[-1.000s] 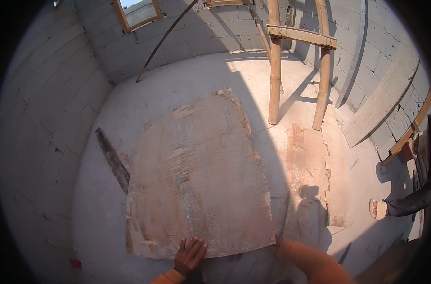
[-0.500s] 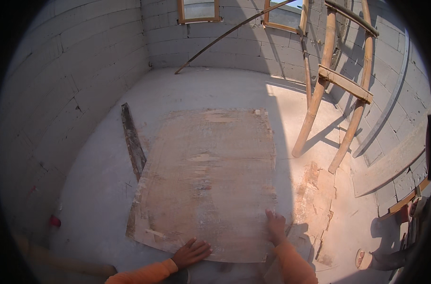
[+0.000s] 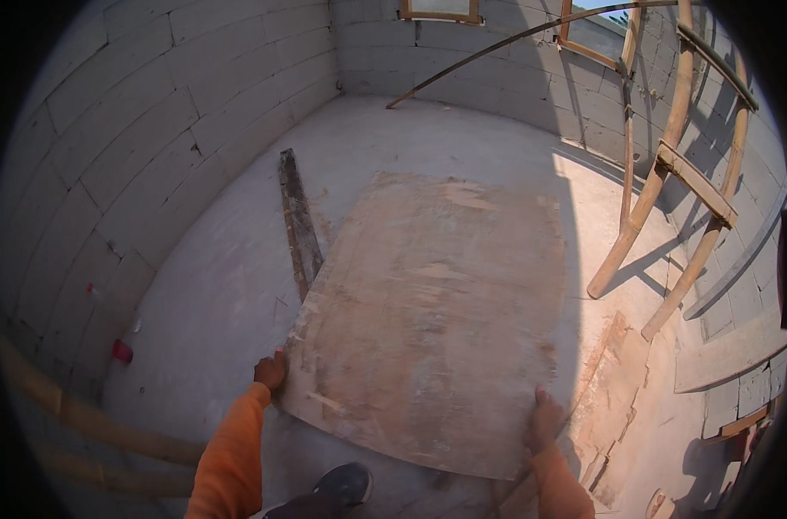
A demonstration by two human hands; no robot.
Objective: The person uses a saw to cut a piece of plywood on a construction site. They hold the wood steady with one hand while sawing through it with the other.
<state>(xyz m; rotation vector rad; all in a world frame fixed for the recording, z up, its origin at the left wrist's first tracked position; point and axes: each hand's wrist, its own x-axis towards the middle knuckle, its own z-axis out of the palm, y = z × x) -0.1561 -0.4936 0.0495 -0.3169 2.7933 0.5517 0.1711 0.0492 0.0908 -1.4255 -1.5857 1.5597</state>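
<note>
A large worn plywood sheet (image 3: 428, 329), its face scraped and flaking, spreads out in front of me. My left hand (image 3: 271, 370) grips its left edge near the close corner, with the thumb showing at the rim and the other fingers mostly hidden. On the opposite side, my right hand (image 3: 545, 417) is closed round the right edge near the close corner, thumb up. A narrow dark plank (image 3: 298, 225) lies on the floor at the sheet's far left, one end close against it or under it. I cannot tell how far the sheet is off the floor.
Bamboo poles form a ladder-like frame (image 3: 696, 182) at the right. A broken, flaking board (image 3: 614, 389) lies in the sunlight beside the sheet. Bamboo poles (image 3: 108, 424) cross the lower left, near a red object (image 3: 122, 350). My shoe (image 3: 346, 483) stands below the near edge. Grey block walls (image 3: 186, 121) enclose the room.
My left hand has moved from the sheet's near edge to its left edge and closed there. The right hand stays at the right edge. The view has shifted, showing my shoe.
</note>
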